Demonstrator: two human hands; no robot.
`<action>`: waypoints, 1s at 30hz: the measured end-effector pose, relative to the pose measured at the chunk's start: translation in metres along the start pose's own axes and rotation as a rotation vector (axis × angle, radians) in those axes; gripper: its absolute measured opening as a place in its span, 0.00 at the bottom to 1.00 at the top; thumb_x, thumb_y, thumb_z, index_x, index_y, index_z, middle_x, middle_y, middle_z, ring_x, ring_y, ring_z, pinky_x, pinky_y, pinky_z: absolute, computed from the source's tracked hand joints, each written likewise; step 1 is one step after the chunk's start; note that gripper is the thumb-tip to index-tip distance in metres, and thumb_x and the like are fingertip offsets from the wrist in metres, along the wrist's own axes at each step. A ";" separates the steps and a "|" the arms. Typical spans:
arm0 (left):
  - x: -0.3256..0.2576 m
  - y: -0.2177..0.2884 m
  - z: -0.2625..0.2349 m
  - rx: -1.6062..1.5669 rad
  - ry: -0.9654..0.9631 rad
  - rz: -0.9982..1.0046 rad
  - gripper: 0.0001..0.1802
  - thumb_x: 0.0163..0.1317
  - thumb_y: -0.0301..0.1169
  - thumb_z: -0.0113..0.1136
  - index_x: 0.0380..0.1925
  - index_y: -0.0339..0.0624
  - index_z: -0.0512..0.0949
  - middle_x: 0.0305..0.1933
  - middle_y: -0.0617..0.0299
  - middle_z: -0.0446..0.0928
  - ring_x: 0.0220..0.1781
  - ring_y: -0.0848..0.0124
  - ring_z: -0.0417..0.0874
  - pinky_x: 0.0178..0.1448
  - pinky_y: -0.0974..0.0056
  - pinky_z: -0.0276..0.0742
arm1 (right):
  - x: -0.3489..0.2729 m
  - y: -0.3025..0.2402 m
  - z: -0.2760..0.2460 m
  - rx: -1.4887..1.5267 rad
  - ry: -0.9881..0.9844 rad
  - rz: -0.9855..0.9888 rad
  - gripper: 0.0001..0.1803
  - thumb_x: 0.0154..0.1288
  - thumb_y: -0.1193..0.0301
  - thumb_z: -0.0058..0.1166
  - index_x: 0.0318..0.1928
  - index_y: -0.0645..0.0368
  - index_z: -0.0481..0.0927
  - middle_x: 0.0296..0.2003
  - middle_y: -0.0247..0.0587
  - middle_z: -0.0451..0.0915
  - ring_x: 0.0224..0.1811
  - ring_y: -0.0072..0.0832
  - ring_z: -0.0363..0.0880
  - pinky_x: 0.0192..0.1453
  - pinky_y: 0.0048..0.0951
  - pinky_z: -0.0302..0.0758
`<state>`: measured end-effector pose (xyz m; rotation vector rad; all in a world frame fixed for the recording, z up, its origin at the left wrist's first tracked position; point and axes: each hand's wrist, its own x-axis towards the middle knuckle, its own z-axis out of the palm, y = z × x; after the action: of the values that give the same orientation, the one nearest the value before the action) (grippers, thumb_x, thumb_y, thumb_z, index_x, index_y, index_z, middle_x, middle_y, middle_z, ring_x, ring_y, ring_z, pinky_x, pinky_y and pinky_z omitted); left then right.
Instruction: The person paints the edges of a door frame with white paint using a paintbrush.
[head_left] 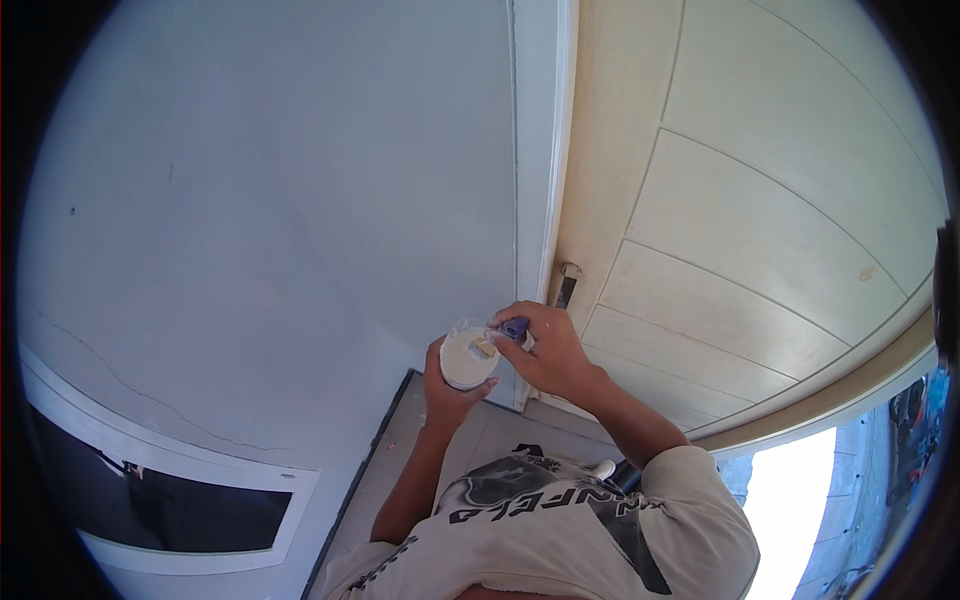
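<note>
OK, you've got the tub (455, 380) up in front of you, L hand (446, 400) wrapped round its side, thumb at the rim. R hand (548, 345) is pinching the brush (514, 328) by its dark blue-purple grip, pale tip at the tub's top; can't tell how deep it sits.

Biggest risk rn: a spill. The L hand looks like the tub's only support, so a hard shove from the brush could tip it, esp. if your fingers are slick. They look a bit smeared near the rim, hard to be sure.

Next: drips. An overloaded brush could drop some on the floor (400, 430) or your shirt (590, 530), b/c both show below the tub.

Also watch the R side: door handle (567, 285) looks near your knuckles, tho depth's unclear. Swing out too quick & you might knock it, or flick a streak onto the door (740, 250) or wall (300, 200).
</note>
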<state>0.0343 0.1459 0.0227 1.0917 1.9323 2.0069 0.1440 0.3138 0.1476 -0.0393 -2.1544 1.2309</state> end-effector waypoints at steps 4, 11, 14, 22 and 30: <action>0.006 0.003 0.011 0.026 0.013 -0.004 0.49 0.40 0.23 0.84 0.63 0.37 0.66 0.57 0.54 0.74 0.60 0.66 0.78 0.64 0.60 0.76 | 0.005 0.006 -0.015 0.071 0.010 0.103 0.09 0.63 0.73 0.64 0.41 0.66 0.84 0.29 0.45 0.85 0.26 0.28 0.80 0.33 0.27 0.77; 0.018 0.006 0.029 0.053 0.024 -0.006 0.49 0.40 0.23 0.84 0.63 0.36 0.65 0.57 0.54 0.75 0.61 0.66 0.78 0.64 0.60 0.76 | 0.009 0.036 -0.035 0.270 0.040 0.214 0.08 0.67 0.79 0.59 0.44 0.69 0.82 0.36 0.43 0.88 0.35 0.22 0.86 0.38 0.21 0.79; 0.020 0.007 0.035 -0.001 0.012 -0.035 0.48 0.40 0.22 0.83 0.63 0.36 0.65 0.57 0.54 0.74 0.60 0.67 0.78 0.64 0.60 0.77 | 0.006 0.045 -0.036 0.406 0.118 0.209 0.06 0.69 0.79 0.57 0.44 0.68 0.81 0.36 0.47 0.88 0.37 0.26 0.88 0.38 0.23 0.80; 0.027 0.008 0.054 -0.030 -0.012 -0.052 0.48 0.41 0.20 0.82 0.63 0.35 0.65 0.57 0.55 0.74 0.61 0.67 0.78 0.64 0.61 0.77 | -0.001 0.067 -0.057 0.618 0.320 0.375 0.08 0.72 0.75 0.56 0.45 0.69 0.80 0.36 0.49 0.87 0.35 0.28 0.87 0.37 0.25 0.82; 0.030 -0.002 0.066 -0.042 0.024 -0.050 0.45 0.41 0.22 0.81 0.61 0.36 0.67 0.55 0.55 0.78 0.58 0.68 0.81 0.63 0.61 0.78 | -0.017 0.094 -0.064 0.835 0.559 0.418 0.09 0.76 0.72 0.52 0.47 0.67 0.77 0.39 0.54 0.86 0.34 0.33 0.87 0.40 0.31 0.84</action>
<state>0.0506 0.2168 0.0258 1.0040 1.9007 2.0335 0.1661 0.4098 0.0879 -0.4344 -1.0761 1.9861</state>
